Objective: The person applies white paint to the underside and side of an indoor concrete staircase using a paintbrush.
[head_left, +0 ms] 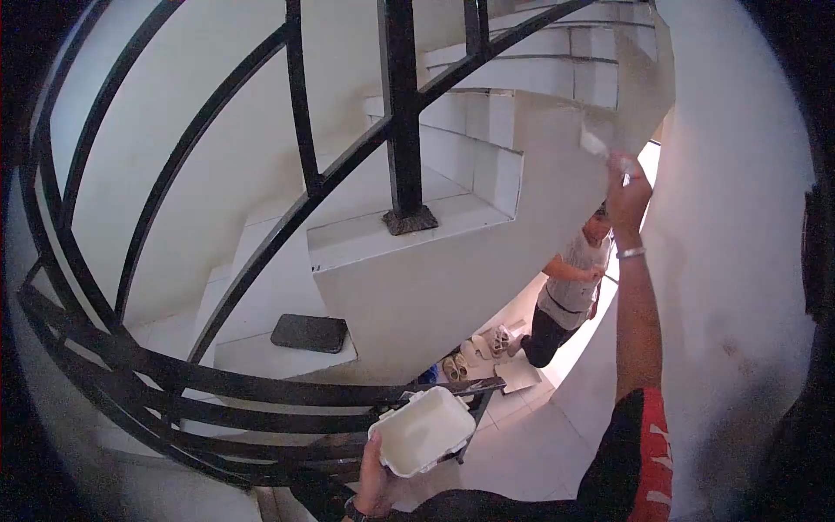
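While left hand holds tub, right hand grips tool, sleeve marks illegible.

Head-worn, single: looks forward and down, close by the black railing; takes in stairs beyond it and, farther off, tiled floor below it.

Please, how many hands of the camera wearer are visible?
2: the left hand holds a white container at bottom centre; the right hand is raised at right, holding a blurred pale tool.
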Demonstrator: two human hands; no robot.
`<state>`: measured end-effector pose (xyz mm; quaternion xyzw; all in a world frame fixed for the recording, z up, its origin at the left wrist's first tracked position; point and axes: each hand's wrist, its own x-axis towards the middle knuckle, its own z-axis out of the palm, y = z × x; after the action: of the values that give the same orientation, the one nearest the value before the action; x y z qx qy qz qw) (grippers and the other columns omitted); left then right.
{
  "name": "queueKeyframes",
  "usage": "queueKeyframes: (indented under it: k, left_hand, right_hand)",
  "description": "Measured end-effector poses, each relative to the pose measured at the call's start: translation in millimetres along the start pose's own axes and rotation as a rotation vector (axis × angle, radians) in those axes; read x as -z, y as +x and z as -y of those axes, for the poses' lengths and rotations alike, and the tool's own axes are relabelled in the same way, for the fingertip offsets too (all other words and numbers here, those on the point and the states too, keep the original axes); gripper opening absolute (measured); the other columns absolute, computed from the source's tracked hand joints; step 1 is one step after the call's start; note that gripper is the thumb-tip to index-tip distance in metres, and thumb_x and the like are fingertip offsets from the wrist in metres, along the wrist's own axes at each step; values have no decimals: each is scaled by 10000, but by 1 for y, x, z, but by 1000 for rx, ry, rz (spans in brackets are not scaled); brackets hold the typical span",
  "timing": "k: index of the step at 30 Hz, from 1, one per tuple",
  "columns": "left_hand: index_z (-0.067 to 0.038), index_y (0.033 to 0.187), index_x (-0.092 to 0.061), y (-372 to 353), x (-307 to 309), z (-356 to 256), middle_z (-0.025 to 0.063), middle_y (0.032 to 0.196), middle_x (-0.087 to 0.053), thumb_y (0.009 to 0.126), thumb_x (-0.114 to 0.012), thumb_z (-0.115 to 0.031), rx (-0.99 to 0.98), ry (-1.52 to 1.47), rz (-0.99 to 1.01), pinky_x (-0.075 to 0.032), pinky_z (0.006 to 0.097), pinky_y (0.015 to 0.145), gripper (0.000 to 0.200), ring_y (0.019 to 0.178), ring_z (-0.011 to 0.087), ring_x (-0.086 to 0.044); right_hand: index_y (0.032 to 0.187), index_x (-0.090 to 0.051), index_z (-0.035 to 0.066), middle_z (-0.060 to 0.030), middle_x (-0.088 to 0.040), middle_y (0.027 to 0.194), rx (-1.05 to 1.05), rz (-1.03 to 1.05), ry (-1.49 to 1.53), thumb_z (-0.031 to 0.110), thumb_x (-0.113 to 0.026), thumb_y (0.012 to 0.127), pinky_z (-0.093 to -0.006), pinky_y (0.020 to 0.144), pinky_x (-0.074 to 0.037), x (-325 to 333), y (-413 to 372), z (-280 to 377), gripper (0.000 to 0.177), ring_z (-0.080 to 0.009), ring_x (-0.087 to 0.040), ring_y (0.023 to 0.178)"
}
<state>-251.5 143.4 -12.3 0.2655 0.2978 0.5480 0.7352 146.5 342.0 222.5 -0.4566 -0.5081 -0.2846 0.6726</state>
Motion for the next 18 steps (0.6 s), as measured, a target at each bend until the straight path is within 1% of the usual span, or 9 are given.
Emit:
queueKeyframes:
  k: [4,6,7,9,10,13,15,16,18]
  left_hand:
    - [-9,1358,-304,-2,-4,-3,196,1316,-451,960,-314,-427,-3,-62,24,-436,486,960,577,1169,339,-503]
    - [-9,1356,-308,-2,-2,-3,196,1313,-453,960,-318,-423,18,-35,10,-436,487,960,573,1168,340,-504]
    - [-8,1354,-312,-2,0,-2,196,1311,-455,961,-322,-419,34,-9,-9,-436,488,959,569,1168,340,-504]
    - [-8,1352,-317,3,11,6,195,1309,-456,960,-326,-418,9,23,-18,-433,488,962,567,1170,340,-502]
    - [-8,1351,-321,5,15,9,194,1308,-457,959,-331,-416,-17,52,-29,-429,487,965,566,1173,339,-499]
    - [-11,1350,-329,0,3,0,191,1308,-459,958,-335,-417,-42,32,18,-422,476,975,564,1179,335,-495]
    - [-12,1351,-329,-2,4,1,191,1310,-458,958,-335,-417,-41,12,24,-419,475,978,565,1180,337,-494]
    - [-13,1352,-328,-2,5,2,192,1311,-456,957,-336,-418,-46,-9,33,-417,473,980,566,1180,339,-492]
    - [-14,1352,-329,0,8,6,193,1313,-455,956,-338,-422,-38,-30,17,-418,472,980,569,1180,339,-493]
  right_hand:
    - [971,-648,15,-98,-657,956,111,81,45,195,-591,898,-291,743,-494,-17,-47,41,202,-147,-620,810]
    - [956,-638,21,-106,-650,869,199,162,423,203,-617,884,-290,644,-479,-16,-59,63,197,-165,-613,756]
    - [956,-638,21,-106,-650,869,198,160,420,203,-617,884,-290,644,-479,-10,-61,69,197,-165,-613,756]
    - [947,-633,1,-107,-652,904,81,255,539,161,-614,884,-283,665,-494,-1,-63,78,174,-164,-628,775]
    - [947,-633,1,-107,-652,904,80,254,539,161,-614,884,-283,665,-494,0,-60,76,174,-164,-628,775]
    - [953,-635,-1,-87,-658,884,10,-74,437,179,-614,887,-270,717,-505,5,-36,50,193,-157,-629,799]
    - [953,-637,4,-89,-661,852,47,-198,271,227,-605,895,-282,696,-505,6,-12,24,233,-160,-630,781]
    - [953,-637,4,-89,-661,852,48,-198,271,227,-605,895,-282,696,-505,7,-2,17,233,-160,-630,781]
    - [952,-641,14,-98,-659,822,16,-165,15,277,-591,901,-296,664,-497,10,14,9,272,-161,-626,750]
